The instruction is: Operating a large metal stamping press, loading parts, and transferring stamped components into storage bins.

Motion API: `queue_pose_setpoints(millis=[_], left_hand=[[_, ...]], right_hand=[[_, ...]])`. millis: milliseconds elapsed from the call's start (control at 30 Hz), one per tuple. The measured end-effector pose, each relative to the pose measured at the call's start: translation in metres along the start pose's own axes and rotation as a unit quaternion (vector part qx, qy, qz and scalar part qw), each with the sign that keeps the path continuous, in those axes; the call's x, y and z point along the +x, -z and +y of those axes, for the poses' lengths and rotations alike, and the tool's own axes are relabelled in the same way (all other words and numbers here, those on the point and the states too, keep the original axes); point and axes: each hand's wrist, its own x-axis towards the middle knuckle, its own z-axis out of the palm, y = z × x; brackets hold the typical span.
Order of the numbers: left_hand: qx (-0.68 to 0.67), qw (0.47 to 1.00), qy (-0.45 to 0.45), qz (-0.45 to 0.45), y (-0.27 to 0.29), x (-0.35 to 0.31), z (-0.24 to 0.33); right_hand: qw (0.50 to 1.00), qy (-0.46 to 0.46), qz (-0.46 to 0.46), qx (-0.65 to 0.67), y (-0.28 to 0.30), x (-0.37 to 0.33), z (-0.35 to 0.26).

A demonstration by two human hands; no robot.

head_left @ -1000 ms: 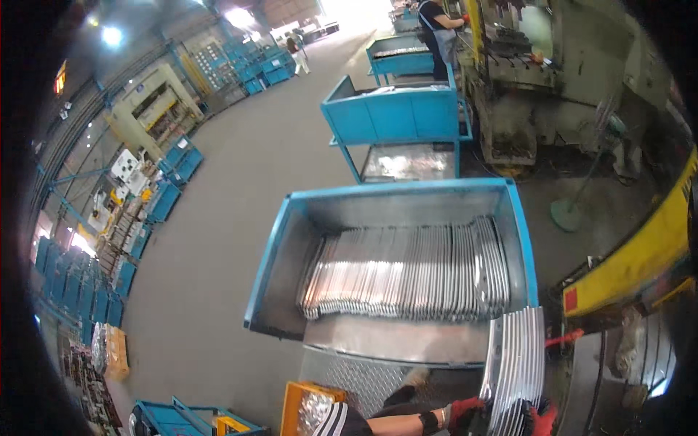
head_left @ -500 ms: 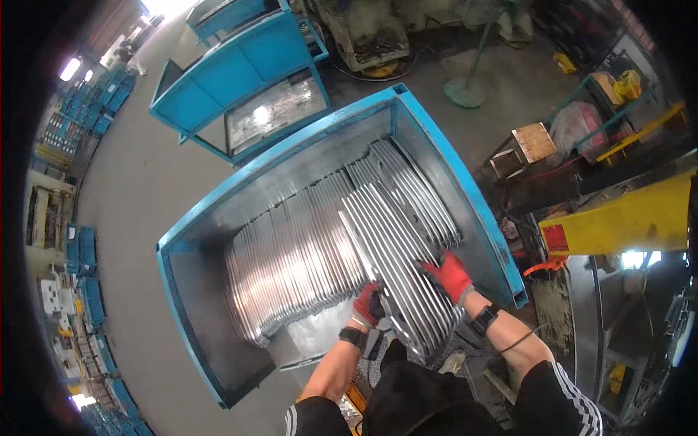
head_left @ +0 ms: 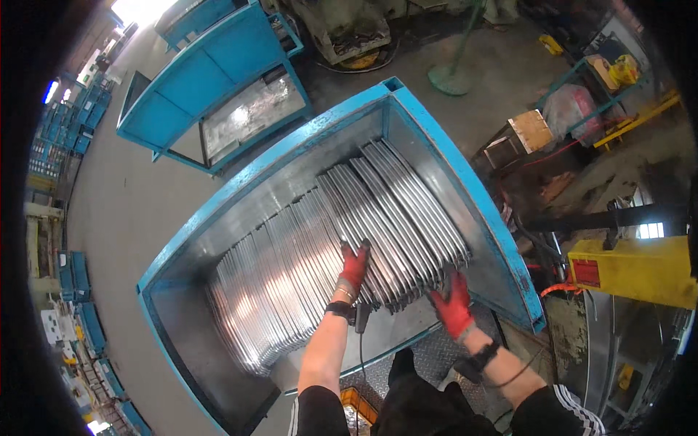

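**Metal strips stacked on edge in a blue bin**

Metal strips (head_left: 342,240), long, curved and shiny, packed side by side in a fanned row across the floor of the open blue steel bin (head_left: 465,182). Left hand (head_left: 354,266), in a red glove, laid flat on top of the strips near the row's middle, fingers straight and together, clamped on nothing. Right hand (head_left: 454,305), also red-gloved, at the near ends of the rightmost strips, fingers spread and touching them; a grip not discernible. Beyond the bin, a blue cart (head_left: 211,87) on the grey floor; to the right, a yellow machine housing (head_left: 632,270).
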Motion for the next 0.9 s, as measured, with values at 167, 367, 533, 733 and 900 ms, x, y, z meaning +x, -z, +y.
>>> queue_pose_setpoints(millis=[167, 367, 533, 733, 900], left_hand=[[-0.078, 0.997, -0.001, -0.013, -0.002, -0.019, 0.038], [-0.258, 0.959, 0.103, -0.059, -0.015, -0.048, 0.103], [-0.166, 0.986, 0.019, -0.01, -0.017, -0.054, 0.094], [0.158, 0.985, -0.04, -0.053, -0.003, -0.046, 0.079], [0.147, 0.988, 0.018, 0.054, -0.021, -0.062, 0.086]], right_hand=[[0.702, -0.419, -0.015, 0.575, -0.044, -0.058, 0.099], [0.628, -0.321, -0.007, 0.709, -0.08, -0.001, 0.061], [0.86, -0.31, 0.0, 0.405, -0.101, 0.001, 0.1], [0.794, -0.416, -0.188, 0.401, -0.074, -0.003, 0.115], [0.907, -0.342, -0.121, 0.212, -0.046, -0.005, 0.089]])
